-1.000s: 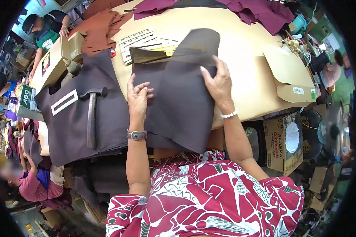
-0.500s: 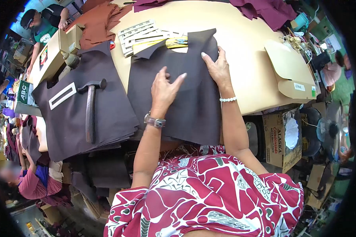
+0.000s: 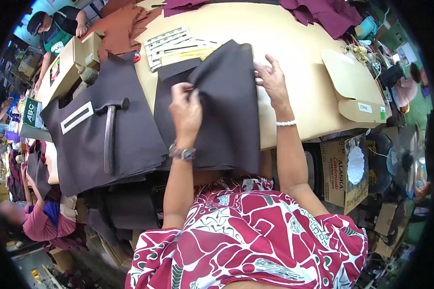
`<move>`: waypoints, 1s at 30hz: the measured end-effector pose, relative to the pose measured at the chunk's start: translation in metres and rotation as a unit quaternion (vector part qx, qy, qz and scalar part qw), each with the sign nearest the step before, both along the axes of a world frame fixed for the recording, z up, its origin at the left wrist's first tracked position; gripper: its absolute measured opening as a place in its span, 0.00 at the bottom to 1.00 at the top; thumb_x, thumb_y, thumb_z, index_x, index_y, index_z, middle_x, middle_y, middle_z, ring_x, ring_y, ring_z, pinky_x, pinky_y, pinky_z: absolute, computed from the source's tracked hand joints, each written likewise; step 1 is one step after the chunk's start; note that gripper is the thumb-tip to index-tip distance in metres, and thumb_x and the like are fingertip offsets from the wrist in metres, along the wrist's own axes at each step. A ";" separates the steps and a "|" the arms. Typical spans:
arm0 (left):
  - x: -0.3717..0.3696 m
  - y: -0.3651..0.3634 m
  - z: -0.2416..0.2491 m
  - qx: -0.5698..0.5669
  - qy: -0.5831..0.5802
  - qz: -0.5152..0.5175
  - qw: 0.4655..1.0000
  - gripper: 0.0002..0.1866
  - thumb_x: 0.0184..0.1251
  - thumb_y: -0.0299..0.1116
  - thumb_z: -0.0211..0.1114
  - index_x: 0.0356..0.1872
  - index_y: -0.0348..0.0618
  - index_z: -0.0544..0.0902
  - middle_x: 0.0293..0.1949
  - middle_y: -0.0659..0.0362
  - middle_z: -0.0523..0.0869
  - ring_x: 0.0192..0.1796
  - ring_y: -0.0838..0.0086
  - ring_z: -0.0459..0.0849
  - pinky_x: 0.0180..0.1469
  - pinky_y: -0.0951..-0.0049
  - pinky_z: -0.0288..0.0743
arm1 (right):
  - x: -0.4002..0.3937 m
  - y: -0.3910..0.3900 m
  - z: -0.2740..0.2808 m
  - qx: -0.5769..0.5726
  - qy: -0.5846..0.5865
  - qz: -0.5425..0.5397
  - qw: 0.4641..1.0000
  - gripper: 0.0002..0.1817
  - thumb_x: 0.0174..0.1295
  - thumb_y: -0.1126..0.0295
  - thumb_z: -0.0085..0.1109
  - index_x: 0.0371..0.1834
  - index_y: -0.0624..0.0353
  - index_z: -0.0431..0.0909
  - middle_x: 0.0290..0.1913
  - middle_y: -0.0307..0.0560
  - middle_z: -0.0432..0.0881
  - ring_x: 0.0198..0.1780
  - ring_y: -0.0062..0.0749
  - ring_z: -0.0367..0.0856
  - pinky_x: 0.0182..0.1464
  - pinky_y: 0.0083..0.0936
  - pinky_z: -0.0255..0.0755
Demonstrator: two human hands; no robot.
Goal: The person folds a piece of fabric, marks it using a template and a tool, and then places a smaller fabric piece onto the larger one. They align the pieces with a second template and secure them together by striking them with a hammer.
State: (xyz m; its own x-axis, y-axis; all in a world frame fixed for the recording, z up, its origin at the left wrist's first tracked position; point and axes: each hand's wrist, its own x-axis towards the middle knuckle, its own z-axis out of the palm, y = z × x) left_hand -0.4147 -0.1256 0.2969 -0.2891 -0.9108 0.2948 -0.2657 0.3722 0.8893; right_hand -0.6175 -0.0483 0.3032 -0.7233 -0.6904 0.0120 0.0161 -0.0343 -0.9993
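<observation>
A dark brown fabric piece (image 3: 222,130) lies in front of me at the table's near edge, its upper part lifted and folded over. My left hand (image 3: 186,108) has its fingers pinched on the fabric at the fold. Just beyond the right edge of the cloth, my right hand (image 3: 273,84) is open, fingers apart and curved, with fingertips close to that edge. To the left lies a stack of similar dark fabric pieces (image 3: 135,144), bearing a hammer (image 3: 110,137) and a pale rectangular frame template (image 3: 77,118).
Slotted white templates (image 3: 166,43) lie behind the fabric on the cream table (image 3: 304,96). Rust cloth (image 3: 118,29) and maroon cloth (image 3: 323,17) sit at the far side. An open folder-like box (image 3: 354,86) stands right. A co-worker (image 3: 58,33) is at the far left.
My left hand has closed on the fabric and moved slightly left. The cloth's upper part is now raised and folded, covering the yellow item. My right hand has shifted right, off the cloth.
</observation>
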 end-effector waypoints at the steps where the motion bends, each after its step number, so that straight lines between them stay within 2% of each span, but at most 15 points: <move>1: 0.014 0.001 0.003 -0.046 -0.008 0.029 0.998 0.17 0.62 0.20 0.57 0.52 0.37 0.72 0.41 0.47 0.84 0.42 0.64 0.84 0.45 0.69 0.74 | -0.005 -0.011 -0.006 0.027 0.088 -0.027 0.995 0.37 0.60 0.60 0.63 0.64 0.74 0.58 0.42 0.55 0.82 0.42 0.32 0.81 0.45 0.24 0.74; 3: 0.039 -0.001 0.000 -0.058 -0.049 0.042 0.996 0.27 0.60 0.17 0.53 0.63 0.40 0.66 0.49 0.42 0.81 0.50 0.55 0.83 0.51 0.63 0.73 | -0.021 -0.036 -0.024 0.071 0.297 -0.077 0.949 0.32 0.59 0.61 0.62 0.63 0.68 0.64 0.47 0.55 0.81 0.49 0.41 0.80 0.53 0.31 0.71; 4: 0.048 -0.001 -0.001 -0.081 -0.086 0.030 0.993 0.34 0.57 0.14 0.50 0.68 0.42 0.59 0.51 0.38 0.79 0.50 0.46 0.79 0.50 0.56 0.71 | -0.027 -0.048 -0.031 0.087 0.371 -0.047 0.923 0.31 0.61 0.60 0.59 0.63 0.65 0.64 0.52 0.54 0.79 0.53 0.44 0.77 0.56 0.33 0.69; 6: 0.057 0.001 -0.006 -0.103 -0.121 0.017 0.987 0.32 0.56 0.13 0.47 0.66 0.40 0.65 0.51 0.37 0.78 0.56 0.48 0.77 0.56 0.60 0.70 | -0.038 -0.072 -0.037 0.093 0.501 0.034 0.860 0.29 0.60 0.59 0.59 0.63 0.58 0.67 0.60 0.51 0.74 0.61 0.45 0.71 0.62 0.37 0.64; 9: 0.065 0.000 -0.029 -0.102 -0.127 0.026 0.986 0.25 0.58 0.14 0.46 0.58 0.37 0.75 0.51 0.39 0.79 0.56 0.51 0.77 0.58 0.64 0.69 | -0.036 -0.096 -0.044 0.138 0.612 0.085 0.774 0.27 0.59 0.56 0.59 0.60 0.55 0.70 0.59 0.47 0.74 0.63 0.41 0.69 0.66 0.37 0.60; 10: 0.067 -0.003 -0.036 -0.102 -0.128 0.034 0.986 0.23 0.58 0.15 0.46 0.55 0.36 0.77 0.51 0.40 0.79 0.56 0.52 0.78 0.59 0.65 0.69 | -0.040 -0.099 -0.043 0.166 0.593 0.143 0.775 0.26 0.57 0.57 0.62 0.59 0.51 0.73 0.59 0.45 0.74 0.62 0.41 0.69 0.65 0.40 0.59; 13: 0.069 -0.005 -0.037 -0.045 -0.049 0.035 0.997 0.20 0.60 0.17 0.47 0.51 0.35 0.80 0.51 0.42 0.80 0.55 0.55 0.79 0.60 0.66 0.68 | -0.046 -0.092 -0.043 0.128 0.586 0.158 0.784 0.25 0.56 0.55 0.62 0.57 0.52 0.73 0.57 0.44 0.75 0.61 0.39 0.70 0.65 0.39 0.59; 14: 0.069 -0.005 -0.036 0.007 -0.045 0.050 0.998 0.19 0.60 0.18 0.49 0.52 0.35 0.80 0.51 0.43 0.81 0.55 0.57 0.79 0.59 0.67 0.69 | -0.047 -0.088 -0.047 0.086 0.606 0.123 0.781 0.24 0.55 0.56 0.63 0.54 0.52 0.74 0.51 0.44 0.77 0.55 0.39 0.74 0.59 0.38 0.66; 17: 0.068 -0.002 -0.033 -0.008 -0.056 0.052 0.997 0.18 0.60 0.19 0.53 0.52 0.34 0.79 0.51 0.44 0.81 0.54 0.57 0.80 0.58 0.67 0.70 | -0.052 -0.055 -0.048 0.072 0.599 0.092 0.793 0.24 0.53 0.59 0.64 0.53 0.53 0.75 0.45 0.45 0.78 0.48 0.40 0.76 0.51 0.35 0.72; 18: 0.067 -0.001 -0.031 -0.015 -0.065 0.051 0.996 0.18 0.59 0.20 0.54 0.52 0.33 0.79 0.50 0.44 0.81 0.53 0.57 0.80 0.57 0.67 0.70 | -0.055 -0.038 -0.046 0.048 0.606 0.082 0.790 0.24 0.51 0.60 0.66 0.51 0.54 0.76 0.40 0.47 0.77 0.45 0.41 0.77 0.45 0.33 0.74; 21: 0.066 0.002 -0.029 -0.041 -0.084 0.050 0.994 0.18 0.59 0.21 0.57 0.52 0.32 0.78 0.50 0.44 0.81 0.52 0.56 0.80 0.56 0.66 0.71 | -0.061 0.026 -0.043 0.119 0.544 0.000 0.831 0.20 0.52 0.62 0.65 0.47 0.59 0.79 0.40 0.51 0.78 0.43 0.43 0.78 0.46 0.34 0.73; 24: 0.066 0.007 -0.030 -0.064 -0.093 0.049 0.992 0.20 0.58 0.21 0.58 0.54 0.31 0.76 0.50 0.43 0.80 0.51 0.53 0.80 0.55 0.65 0.71 | -0.093 0.078 -0.049 0.187 0.536 -0.111 0.816 0.17 0.52 0.62 0.65 0.43 0.58 0.81 0.41 0.52 0.78 0.42 0.44 0.78 0.44 0.36 0.73; 25: 0.065 0.007 -0.033 -0.085 -0.099 0.063 0.989 0.21 0.58 0.22 0.59 0.55 0.31 0.75 0.49 0.42 0.80 0.50 0.52 0.79 0.55 0.63 0.71 | -0.098 0.086 -0.048 0.257 0.509 -0.144 0.809 0.16 0.51 0.62 0.66 0.41 0.57 0.81 0.42 0.52 0.78 0.44 0.45 0.77 0.46 0.37 0.72; 27: 0.065 0.009 -0.033 -0.079 -0.095 0.078 0.989 0.21 0.58 0.22 0.59 0.55 0.30 0.75 0.49 0.41 0.79 0.50 0.50 0.79 0.55 0.62 0.71 | -0.102 0.086 -0.040 0.335 0.520 -0.181 0.765 0.15 0.52 0.63 0.65 0.40 0.58 0.81 0.43 0.51 0.78 0.45 0.46 0.77 0.49 0.38 0.71; 30: 0.066 0.022 -0.031 -0.104 -0.084 0.099 0.986 0.18 0.59 0.22 0.58 0.52 0.30 0.77 0.48 0.43 0.80 0.49 0.50 0.79 0.55 0.62 0.71 | -0.096 0.057 -0.035 0.222 0.610 -0.192 0.736 0.15 0.53 0.63 0.64 0.41 0.59 0.80 0.44 0.51 0.78 0.47 0.48 0.76 0.52 0.39 0.69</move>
